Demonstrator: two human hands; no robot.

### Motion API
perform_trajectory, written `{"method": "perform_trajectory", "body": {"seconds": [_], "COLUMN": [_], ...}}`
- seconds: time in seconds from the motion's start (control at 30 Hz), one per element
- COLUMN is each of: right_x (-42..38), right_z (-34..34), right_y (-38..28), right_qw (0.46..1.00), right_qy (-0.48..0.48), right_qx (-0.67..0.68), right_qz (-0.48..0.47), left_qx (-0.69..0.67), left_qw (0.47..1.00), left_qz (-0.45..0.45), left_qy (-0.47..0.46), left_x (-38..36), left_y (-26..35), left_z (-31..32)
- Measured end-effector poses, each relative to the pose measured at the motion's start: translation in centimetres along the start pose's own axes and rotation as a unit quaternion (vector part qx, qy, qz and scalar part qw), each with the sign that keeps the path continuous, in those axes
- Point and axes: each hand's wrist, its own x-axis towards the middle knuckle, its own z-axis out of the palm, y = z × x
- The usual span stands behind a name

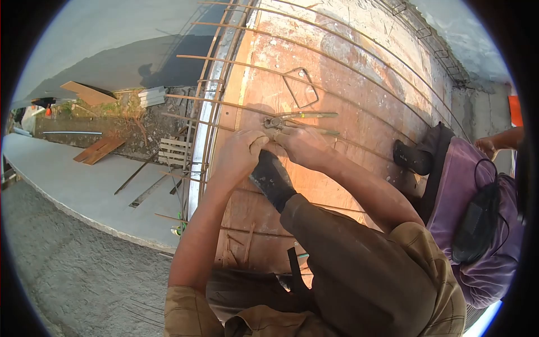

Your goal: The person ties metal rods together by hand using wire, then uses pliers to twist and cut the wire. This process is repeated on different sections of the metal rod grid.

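Observation:
My left hand [242,150] is closed, its fingertips pinched together just above my dark boot [273,175]. Close beside it, my right hand [303,147] also has its fingers drawn together; whatever either hand grips is too small or hidden to make out. A pair of pincers [274,122] lies just beyond my fingertips, its greenish handles pointing right and partly behind my right hand. Thin steel rods [255,105] cross the plywood deck [264,67] under and around my hands. A bent rectangular steel stirrup [291,89] rests farther up the deck.
A co-worker in a purple top [460,185] crouches at right, carrying a black bag [477,222]. Long bars [216,73] run along the deck's left edge, with a drop beyond it. Below are planks [100,150] and a pallet [174,150]. Wood scraps [249,241] lie nearby.

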Motion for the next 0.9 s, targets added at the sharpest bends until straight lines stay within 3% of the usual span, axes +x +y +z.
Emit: {"method": "perform_trajectory", "body": {"seconds": [0.03, 0.07, 0.13, 0.17, 0.2, 0.27, 0.33, 0.43, 0.53, 0.67, 0.77, 0.83, 0.9], "right_x": [0.3, 0.5, 0.6, 0.4, 0.6, 1.7, 1.9, 1.9, 2.3, 2.8, 3.0, 3.1, 3.3], "right_z": [0.1, 0.6, 2.5, 3.7, 4.9, 5.5, 6.4, 6.6, 6.4, 6.2, 6.1, 6.3, 6.0], "right_y": [1.0, 2.6, 5.9, 6.8, 7.6, 7.9, 7.0, 7.4, 7.8, 7.8, 7.9, 7.9, 8.2], "right_qw": [1.000, 0.994, 0.960, 0.962, 0.963, 0.957, 0.954, 0.964, 0.967, 0.970, 0.974, 0.976, 0.977], "right_qy": [0.018, 0.106, 0.277, 0.273, 0.269, 0.287, 0.294, 0.259, 0.241, 0.230, 0.208, 0.198, 0.199], "right_qx": [-0.004, -0.012, -0.034, -0.021, -0.007, -0.004, -0.020, 0.000, 0.038, 0.013, 0.015, 0.005, 0.010], "right_qz": [0.015, 0.015, 0.006, 0.006, 0.006, 0.029, 0.059, 0.064, 0.074, 0.081, 0.086, 0.089, 0.076], "left_qx": [-0.017, 0.056, 0.139, 0.228, 0.285, 0.313, 0.220, 0.074, -0.041, 0.006, -0.094, -0.194, -0.174], "left_qw": [0.997, 0.991, 0.958, 0.931, 0.901, 0.868, 0.906, 0.919, 0.925, 0.916, 0.917, 0.899, 0.902], "left_qz": [-0.063, -0.040, -0.081, -0.087, -0.153, -0.282, -0.272, -0.332, -0.276, -0.333, -0.341, -0.352, -0.366], "left_qy": [0.037, 0.118, 0.237, 0.272, 0.289, 0.264, 0.237, 0.197, 0.257, 0.222, 0.184, 0.175, 0.149], "left_x": [0.3, 1.1, 3.0, 3.9, 5.0, 7.4, 8.3, 8.9, 9.8, 10.6, 9.9, 10.3, 10.5], "left_y": [-0.7, -3.0, -6.2, -8.3, -9.9, -12.0, -15.0, -14.6, -15.8, -14.0, -15.9, -13.2, -12.7], "left_z": [-0.9, -1.7, -4.2, -5.4, -6.6, -8.3, -9.2, -9.8, -9.4, -9.5, -9.6, -8.8, -8.9]}}
